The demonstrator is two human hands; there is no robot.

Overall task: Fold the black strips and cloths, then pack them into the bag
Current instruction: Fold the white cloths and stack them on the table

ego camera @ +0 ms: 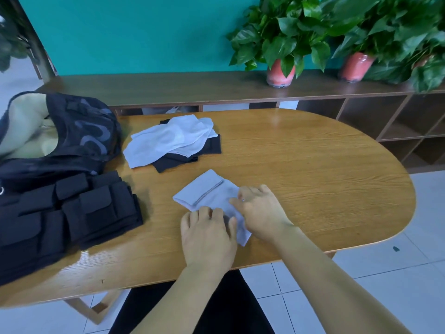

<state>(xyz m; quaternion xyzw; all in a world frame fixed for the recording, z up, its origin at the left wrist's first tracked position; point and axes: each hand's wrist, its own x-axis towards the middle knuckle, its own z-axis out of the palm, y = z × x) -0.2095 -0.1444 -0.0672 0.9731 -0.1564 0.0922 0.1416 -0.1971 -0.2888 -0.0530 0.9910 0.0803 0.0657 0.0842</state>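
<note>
A pale grey cloth (209,192) lies just below the middle of the frame on the wooden worktop (313,179), already doubled over at its upper left end, where a stitched hem shows across the fold. Both hands are on its lower right part: the left hand (207,233) rests on top with fingers spread fairly flat, pressing the fabric down, while the right hand (260,210) has its fingertips curled in at the cloth's right edge, seemingly pinching a bit of it, though the pinch itself is partly hidden by the knuckles. To my eye the folding of this one cloth is the step in hand, and it looks about half made. The next move would call for bringing the pinched end over toward the hem while the flat hand keeps the layers from sliding on the smooth wood. Above it, nearer the centre top of the worktop, a loose heap of white cloths (168,138) sits on black strips (187,155), none of it neatly folded, so plenty of work seems left. At the left edge of the frame the black bag (72,141) gapes open, showing its light lining, with a stack of folded black pieces (79,208) just below it, touching it. Potted plants (281,44) stand on the shelf behind.
</note>
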